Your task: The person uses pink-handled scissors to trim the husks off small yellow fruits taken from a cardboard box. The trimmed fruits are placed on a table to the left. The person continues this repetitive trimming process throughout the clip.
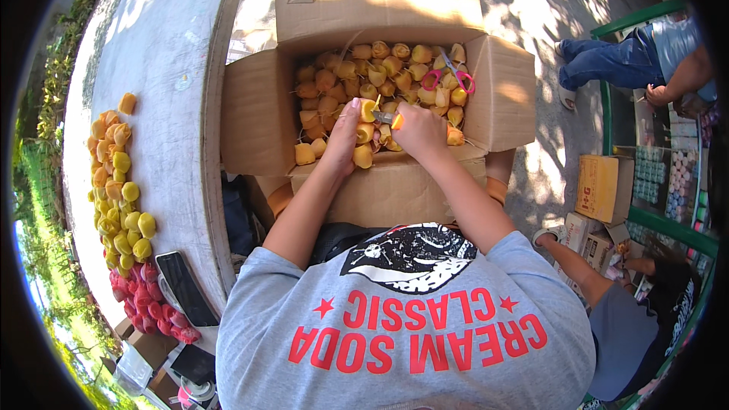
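My left hand (343, 135) is closed around a small yellow bud-shaped piece (368, 110) with a short stem. In my right hand (418, 130) is a cutter (386, 117) with an orange handle, its metal blade against that piece. Both hands are over an open cardboard box (252, 110) packed with several yellow and pale orange pieces (328, 82), many with thin white stems. Pink-handled scissors (465, 82) lie on the pieces at the box's back right.
A long pale table (159, 23) at my left bears yellow pieces (114, 212), red pieces (140, 300) and a phone (186, 288). At right are a person in jeans (623, 57), another seated person (645, 334), cartons (604, 186) and green-framed shelving (657, 224).
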`<state>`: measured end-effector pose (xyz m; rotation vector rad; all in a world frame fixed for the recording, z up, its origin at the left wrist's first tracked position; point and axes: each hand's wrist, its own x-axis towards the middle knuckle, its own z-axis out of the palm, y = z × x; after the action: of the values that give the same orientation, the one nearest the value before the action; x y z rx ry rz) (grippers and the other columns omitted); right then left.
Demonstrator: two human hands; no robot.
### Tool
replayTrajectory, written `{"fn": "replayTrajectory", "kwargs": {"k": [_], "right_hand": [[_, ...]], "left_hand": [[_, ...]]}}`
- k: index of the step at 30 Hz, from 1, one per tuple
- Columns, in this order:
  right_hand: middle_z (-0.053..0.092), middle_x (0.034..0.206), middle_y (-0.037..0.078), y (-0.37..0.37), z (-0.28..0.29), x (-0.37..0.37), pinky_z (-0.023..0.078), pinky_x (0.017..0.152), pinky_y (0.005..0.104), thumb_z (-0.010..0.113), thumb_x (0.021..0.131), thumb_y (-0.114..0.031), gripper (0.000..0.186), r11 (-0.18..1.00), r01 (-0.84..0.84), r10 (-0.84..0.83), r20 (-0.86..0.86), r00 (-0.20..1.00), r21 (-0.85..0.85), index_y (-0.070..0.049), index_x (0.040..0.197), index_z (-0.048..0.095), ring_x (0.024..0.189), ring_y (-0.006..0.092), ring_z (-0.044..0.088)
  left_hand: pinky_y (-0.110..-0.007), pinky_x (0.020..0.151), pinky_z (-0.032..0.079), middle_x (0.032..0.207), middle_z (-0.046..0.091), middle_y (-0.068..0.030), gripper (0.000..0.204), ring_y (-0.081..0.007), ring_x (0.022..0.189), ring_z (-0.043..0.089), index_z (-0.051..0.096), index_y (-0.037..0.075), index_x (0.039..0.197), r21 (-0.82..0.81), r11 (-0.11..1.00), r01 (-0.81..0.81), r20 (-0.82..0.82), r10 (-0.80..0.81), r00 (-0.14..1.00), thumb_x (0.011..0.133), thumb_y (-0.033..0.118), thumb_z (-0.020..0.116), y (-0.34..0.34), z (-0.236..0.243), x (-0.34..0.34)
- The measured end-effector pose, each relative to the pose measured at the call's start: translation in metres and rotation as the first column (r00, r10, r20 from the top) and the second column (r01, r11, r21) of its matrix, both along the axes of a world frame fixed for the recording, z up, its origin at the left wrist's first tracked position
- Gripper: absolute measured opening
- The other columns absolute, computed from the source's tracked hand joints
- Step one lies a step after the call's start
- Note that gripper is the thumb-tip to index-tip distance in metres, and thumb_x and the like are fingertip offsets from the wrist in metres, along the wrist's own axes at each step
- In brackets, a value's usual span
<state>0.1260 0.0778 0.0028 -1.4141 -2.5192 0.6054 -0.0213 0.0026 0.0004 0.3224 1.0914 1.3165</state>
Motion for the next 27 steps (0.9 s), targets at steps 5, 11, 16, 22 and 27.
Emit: {"fn": "replayTrajectory", "kwargs": {"k": [5,11,16,22,27], "right_hand": [[0.07,0.082,0.013,0.002,0.004,-0.009,0.054,0.069,0.047,0.066,0.076,-0.022,0.018,0.99,0.101,-0.088,0.127,0.988,-0.1,-0.01,0.089,0.063,0.081,0.0343,0.069],[0.07,0.082,0.013,0.022,0.009,0.012,0.054,0.069,0.0471,0.066,0.077,-0.025,0.019,0.989,0.125,-0.12,0.069,0.99,-0.074,-0.01,0.088,0.063,0.08,0.0332,0.069],[0.068,0.078,0.008,0.0,0.007,0.002,0.052,0.062,0.0455,0.067,0.075,-0.023,0.014,0.997,-0.075,0.076,-0.045,0.996,0.019,-0.012,0.083,0.062,0.073,0.0319,0.067],[0.068,0.078,0.01,0.004,0.005,-0.004,0.054,0.062,0.0443,0.066,0.074,-0.02,0.016,0.99,-0.135,0.135,0.003,0.991,0.037,-0.008,0.083,0.06,0.072,0.0318,0.068],[0.07,0.084,0.013,0.019,0.008,-0.007,0.055,0.067,0.0451,0.065,0.08,-0.026,0.02,0.986,0.163,-0.156,0.131,0.979,-0.045,-0.008,0.088,0.063,0.079,0.0339,0.069]], "left_hand": [[-0.026,0.05,0.047,0.085,0.056,-0.0024,0.041,-0.0103,0.063,0.055,0.051,0.013,0.107,-0.034,0.997,-0.076,0.022,0.077,0.997,0.101,0.052,0.039,0.001,0.001,0.0],[-0.027,0.052,0.047,0.083,0.056,-0.003,0.048,-0.0118,0.065,0.056,0.053,0.011,0.099,-0.075,0.987,-0.14,0.104,0.147,0.984,0.1,0.056,0.038,-0.002,-0.002,-0.004],[-0.027,0.052,0.048,0.081,0.056,-0.0027,0.051,-0.0118,0.065,0.055,0.054,0.011,0.098,-0.099,0.993,-0.061,0.097,0.07,0.993,0.099,0.06,0.038,0.0,-0.004,-0.003],[-0.027,0.052,0.049,0.083,0.058,-0.0025,0.048,-0.0117,0.066,0.056,0.054,0.013,0.1,-0.122,0.993,-0.007,0.092,0.018,0.996,0.099,0.058,0.04,-0.002,-0.005,-0.003],[-0.027,0.052,0.047,0.087,0.054,-0.0021,0.049,-0.0124,0.064,0.053,0.053,0.013,0.098,-0.076,0.996,-0.038,0.19,0.052,0.98,0.099,0.059,0.038,-0.002,-0.003,-0.003]]}}
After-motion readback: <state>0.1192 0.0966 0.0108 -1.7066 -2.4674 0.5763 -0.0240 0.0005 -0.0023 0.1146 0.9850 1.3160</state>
